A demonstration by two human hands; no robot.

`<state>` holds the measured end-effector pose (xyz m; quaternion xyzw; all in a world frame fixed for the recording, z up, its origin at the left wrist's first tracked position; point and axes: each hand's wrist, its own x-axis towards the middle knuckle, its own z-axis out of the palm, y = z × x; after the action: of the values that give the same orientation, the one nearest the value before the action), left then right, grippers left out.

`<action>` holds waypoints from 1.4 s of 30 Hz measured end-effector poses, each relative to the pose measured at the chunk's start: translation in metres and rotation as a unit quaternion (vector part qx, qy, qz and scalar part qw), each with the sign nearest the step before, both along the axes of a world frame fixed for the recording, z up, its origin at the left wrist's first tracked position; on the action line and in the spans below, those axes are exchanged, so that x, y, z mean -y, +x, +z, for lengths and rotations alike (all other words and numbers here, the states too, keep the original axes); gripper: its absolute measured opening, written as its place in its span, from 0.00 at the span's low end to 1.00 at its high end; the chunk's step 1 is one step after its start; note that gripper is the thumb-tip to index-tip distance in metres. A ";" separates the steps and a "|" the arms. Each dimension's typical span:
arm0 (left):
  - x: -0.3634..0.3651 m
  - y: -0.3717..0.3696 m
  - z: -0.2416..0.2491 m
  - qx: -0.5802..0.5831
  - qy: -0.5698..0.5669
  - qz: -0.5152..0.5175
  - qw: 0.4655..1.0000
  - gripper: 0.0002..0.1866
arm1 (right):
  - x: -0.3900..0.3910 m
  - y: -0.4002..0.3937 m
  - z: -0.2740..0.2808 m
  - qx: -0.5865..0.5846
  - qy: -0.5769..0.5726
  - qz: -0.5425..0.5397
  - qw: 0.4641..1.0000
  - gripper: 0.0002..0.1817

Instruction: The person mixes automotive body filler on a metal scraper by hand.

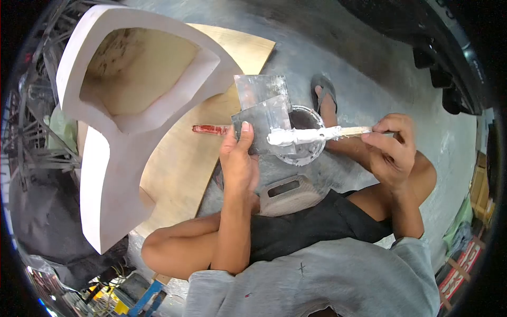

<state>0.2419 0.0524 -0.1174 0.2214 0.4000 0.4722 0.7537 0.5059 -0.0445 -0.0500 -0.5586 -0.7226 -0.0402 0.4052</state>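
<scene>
Left hand [238, 158] pinching a metal scraper [264, 129] by its lower edge, right hand [393, 145] gripping a putty-coated stick [317, 134] laid across the blade, both above a clear cup [309, 153] on the concrete floor [369, 68], white moulded form [105, 158] on plywood board [185, 158] at left.

Your left hand [238, 158] pinches a flat grey metal scraper blade [262, 128] by its lower left corner, thumb on top, the blade tilted and smeared with white filler; a second, lighter blade [259, 90] shows just behind it at 12 o'clock. Your right hand [393, 148] grips a thin wooden stick [317, 134] lying nearly level, its bare end at 3 o'clock between your fingers, its far half thickly coated in white paste and resting on the blade's right edge, above a round clear container [305, 138]
</scene>
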 end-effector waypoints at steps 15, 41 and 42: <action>0.004 -0.014 0.021 0.048 -0.035 -0.006 0.998 0.17 | -0.025 -0.009 -0.037 0.082 0.133 -0.023 0.988 0.21; -0.010 -0.057 -0.002 -0.046 0.042 0.110 0.992 0.16 | -0.037 -0.037 -0.025 0.176 -0.230 0.127 0.949 0.18; -0.009 -0.051 0.000 -0.033 0.042 0.114 0.992 0.16 | -0.045 -0.049 -0.022 0.116 -0.215 0.111 0.963 0.17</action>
<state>0.1904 0.0614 -0.1176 0.2214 0.4275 0.5639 0.6710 0.4567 0.0005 -0.0718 -0.5402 -0.8139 0.0972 0.1907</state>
